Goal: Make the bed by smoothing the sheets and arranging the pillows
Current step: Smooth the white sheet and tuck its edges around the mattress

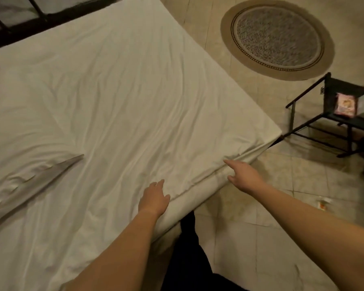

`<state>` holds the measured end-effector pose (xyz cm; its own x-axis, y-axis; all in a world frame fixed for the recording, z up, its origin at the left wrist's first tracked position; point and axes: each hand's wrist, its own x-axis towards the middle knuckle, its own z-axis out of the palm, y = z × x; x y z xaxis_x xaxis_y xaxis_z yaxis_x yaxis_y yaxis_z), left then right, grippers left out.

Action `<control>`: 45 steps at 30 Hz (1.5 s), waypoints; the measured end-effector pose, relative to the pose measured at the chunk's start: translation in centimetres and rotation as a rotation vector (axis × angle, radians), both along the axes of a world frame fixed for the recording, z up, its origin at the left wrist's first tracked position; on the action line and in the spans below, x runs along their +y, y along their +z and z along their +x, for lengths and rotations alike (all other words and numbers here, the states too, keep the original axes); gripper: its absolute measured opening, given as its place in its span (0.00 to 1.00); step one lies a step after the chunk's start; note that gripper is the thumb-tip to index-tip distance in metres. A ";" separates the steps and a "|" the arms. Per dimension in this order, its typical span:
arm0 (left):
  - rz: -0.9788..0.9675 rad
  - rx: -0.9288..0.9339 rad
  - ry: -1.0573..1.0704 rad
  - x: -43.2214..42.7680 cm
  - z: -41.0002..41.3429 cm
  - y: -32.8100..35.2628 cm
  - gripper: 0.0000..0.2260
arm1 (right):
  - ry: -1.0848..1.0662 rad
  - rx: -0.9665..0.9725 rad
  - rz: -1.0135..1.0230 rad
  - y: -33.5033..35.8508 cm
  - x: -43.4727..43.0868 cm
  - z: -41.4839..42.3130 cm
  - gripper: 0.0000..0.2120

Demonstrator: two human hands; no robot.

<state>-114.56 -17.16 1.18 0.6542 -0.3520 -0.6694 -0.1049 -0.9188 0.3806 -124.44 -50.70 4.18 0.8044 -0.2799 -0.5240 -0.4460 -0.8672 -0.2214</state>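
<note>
Person's standing right at the side of the bed, dark trousers (189, 259) showing at the bottom between two bare forearms. Beige tiled floor (261, 238) on the right, with a small scrap of wrapper (322, 204) lying on it near the right arm. Further out there's a black metal side stand (329, 97) just past the mattress corner with a pink packet (346, 107) propped on it. Beyond that is a round rug (277, 38), grey middle, tan border. Way at the back left is the dark metal bed frame (57, 16). The white sheet (114, 97) covers the whole mattress, wrinkly all over, with one long grey fold (38, 185) lying across it on the left. The left hand (155, 199) rests palm down on the sheet just inside the near edge, fingers loose, holding nothing. The right hand (244, 175) is at the edge itself, closer to the corner, index finger straight out and touching the folded hem. Its other fingers are tucked out of sight, so can't tell if they've got any fabric.
</note>
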 end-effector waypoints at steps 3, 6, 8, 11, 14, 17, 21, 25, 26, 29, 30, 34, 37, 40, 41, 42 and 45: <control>-0.002 -0.008 -0.016 -3.5 0.8 -1.9 0.31 | 0.051 0.042 -0.069 -1.0 -4.0 1.5 0.36; -0.004 0.009 -0.005 -6.9 1.2 -3.7 0.31 | 0.093 0.077 -0.126 -2.2 -7.6 3.0 0.37; -0.014 0.029 0.002 -9.1 1.5 -5.0 0.31 | 0.142 0.075 -0.145 -3.4 -10.1 4.1 0.38; -0.021 0.035 0.003 -12.4 2.0 -7.0 0.31 | 0.229 0.080 -0.172 -5.4 -13.2 5.7 0.38; -0.015 0.014 0.006 -15.6 2.3 -8.8 0.32 | 0.314 0.107 -0.170 -7.6 -16.2 7.0 0.38; -0.001 0.013 0.069 -18.4 2.4 -10.4 0.34 | 0.410 0.133 -0.147 -9.7 -19.0 8.7 0.38; 0.020 -0.001 0.167 -21.3 1.5 -13.0 0.38 | 0.536 0.173 -0.151 -12.8 -21.9 10.5 0.38; 0.056 -0.114 0.233 -22.8 0.1 -14.5 0.27 | 0.655 0.137 -0.158 -15.6 -24.7 10.9 0.38; 0.049 -0.157 0.249 -23.2 -0.1 -14.4 0.21 | 0.679 0.097 -0.148 -16.0 -25.3 11.0 0.35; 0.021 -0.234 0.327 -24.2 -0.3 -14.0 0.10 | 0.775 -0.023 -0.126 -16.2 -26.8 11.4 0.25; 0.005 -0.233 0.363 -24.5 -0.3 -13.5 0.09 | 0.791 -0.033 -0.118 -15.7 -27.2 11.5 0.23; -0.058 -0.158 0.407 -27.2 -1.7 -10.5 0.09 | 0.748 0.062 -0.099 -11.8 -30.5 11.5 0.20; -0.095 -0.120 0.280 -31.0 -3.5 -9.2 0.10 | 0.823 0.159 -0.196 -9.8 -34.7 10.9 0.24; -0.103 -0.103 0.219 -34.6 -4.5 -8.7 0.09 | 0.849 0.184 -0.251 -8.5 -38.6 9.4 0.25; -0.080 -0.096 0.211 -35.3 -4.8 -8.9 0.09 | 0.852 0.191 -0.253 -8.2 -39.1 8.8 0.27; -0.048 -0.086 0.197 -35.7 -5.1 -9.3 0.08 | 0.854 0.201 -0.249 -8.2 -39.4 8.0 0.28; 0.041 -0.061 0.174 -35.8 -5.3 -10.4 0.09 | 0.829 0.201 -0.225 -9.2 -39.0 6.1 0.32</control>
<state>-119.90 -52.97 -9.20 0.7428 -0.2037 -0.6377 0.0347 -0.9396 0.3405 -118.36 -89.65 -5.02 0.6931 0.2396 -0.6798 0.3346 -0.9423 0.0089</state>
